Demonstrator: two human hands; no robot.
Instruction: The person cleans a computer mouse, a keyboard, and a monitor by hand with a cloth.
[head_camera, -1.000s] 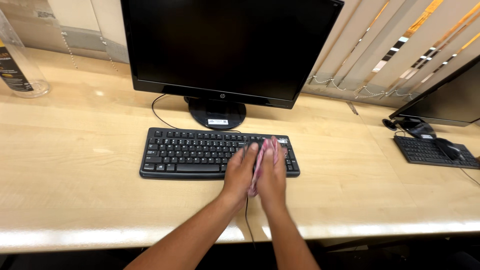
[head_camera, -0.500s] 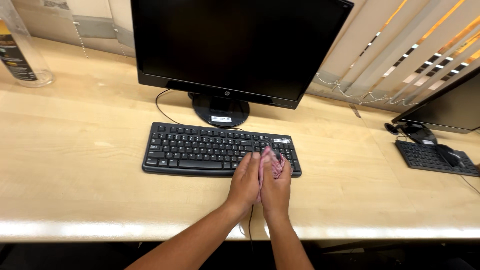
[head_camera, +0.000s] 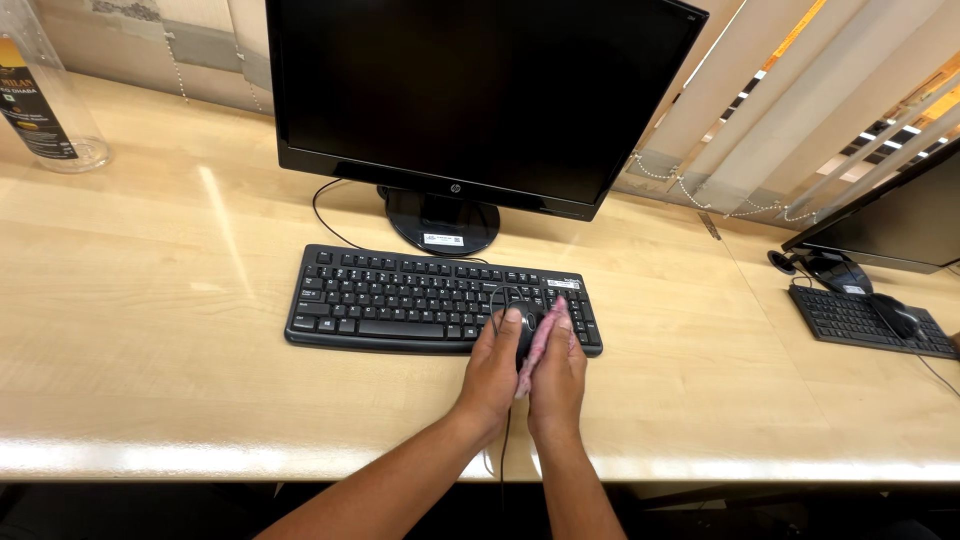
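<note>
Peeking between cupped hands, black mouse (head_camera: 524, 322), pink cloth (head_camera: 543, 338).

Showing 2 bare forearms, uncovered along the whole stretch in view. Tapering from broad near the bottom edge of the view to slim at the wrists. Widening again into the left hand (head_camera: 492, 365) and the right hand (head_camera: 557, 375), both bare too, each showing its back to the camera. Showing faint ridges of knuckles and tendons across those backs. Showing 1 short, rounded nail at a fingertip of the left hand; the rest being too small for telling. Catching soft, even light along the upper sides, shading darker underneath. Ending at the lower edge, upper arms lying out of view.
</note>
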